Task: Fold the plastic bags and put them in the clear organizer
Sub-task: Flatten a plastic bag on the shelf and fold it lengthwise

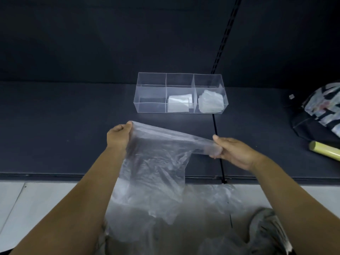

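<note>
Stretching a clear bag [154, 162] between both hands over the dark shelf [55, 126]. The left hand [119, 134] is curled round one end of the bag's upper edge; the right hand [233, 153] pinches the other end between thumb and fingers. Neither hand is released.

Position: the bag is held in the air, near the organizer [150, 107] but apart from it, and its body hangs past the shelf's front edge toward a pile [206, 205] of loose film below.

Orientation: the gripped edge runs across the view, its left end higher and farther than its right. The long axis appears to run from that edge downward toward the person, though crumpled, see-through film makes this uncertain.

Hazards:
- The film is likely slick, so a light pinch could let one end slip and the sheet collapse.
- The slanted edge could set a skewed first crease.
- The hanging part could drag on the shelf edge or catch the pile.

Beyond: folded bags lie in the organizer's middle [179, 103] and right [210, 103] compartments, and the left shows none. A backpack [322, 111] and a yellow-green tube [325, 150] lie well apart at the right.
</note>
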Tool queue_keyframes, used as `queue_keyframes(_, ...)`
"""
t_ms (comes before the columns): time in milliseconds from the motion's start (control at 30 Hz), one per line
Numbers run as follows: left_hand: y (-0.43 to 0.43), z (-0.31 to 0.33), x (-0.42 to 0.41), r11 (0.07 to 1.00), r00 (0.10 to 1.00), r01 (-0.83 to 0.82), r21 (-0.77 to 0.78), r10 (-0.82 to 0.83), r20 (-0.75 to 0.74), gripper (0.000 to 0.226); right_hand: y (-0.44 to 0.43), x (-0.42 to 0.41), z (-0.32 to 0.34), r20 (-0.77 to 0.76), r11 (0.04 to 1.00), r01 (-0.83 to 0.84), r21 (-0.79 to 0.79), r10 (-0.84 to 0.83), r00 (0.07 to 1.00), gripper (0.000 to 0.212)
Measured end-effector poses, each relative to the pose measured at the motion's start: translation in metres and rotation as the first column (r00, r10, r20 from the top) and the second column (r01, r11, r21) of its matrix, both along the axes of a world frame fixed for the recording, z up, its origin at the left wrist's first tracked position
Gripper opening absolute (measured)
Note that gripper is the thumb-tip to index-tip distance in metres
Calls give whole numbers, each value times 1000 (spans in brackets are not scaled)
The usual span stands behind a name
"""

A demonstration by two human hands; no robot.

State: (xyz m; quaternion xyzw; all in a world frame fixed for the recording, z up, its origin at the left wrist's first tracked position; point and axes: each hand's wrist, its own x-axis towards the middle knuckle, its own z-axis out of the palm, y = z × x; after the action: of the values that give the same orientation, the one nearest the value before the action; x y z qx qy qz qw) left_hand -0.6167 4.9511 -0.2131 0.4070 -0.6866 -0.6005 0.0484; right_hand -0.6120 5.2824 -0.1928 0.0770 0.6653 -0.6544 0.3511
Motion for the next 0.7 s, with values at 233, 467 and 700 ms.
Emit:
queue_keyframes(233,-10,-11,-14,984,995,58,168,-71,73,18,14,-30,8,-42,996,-91,18,92,995,57)
queue_keyframes(467,-14,-13,-18,980,992,11,198,-35,121,30,23,-53,4,-148,981,-11,195,40,988,19)
queue_keyframes(700,-13,-10,-15,961,993,45,272,-74,97,24,12,-50,-11,-392,712,602,361,-470,791,16)
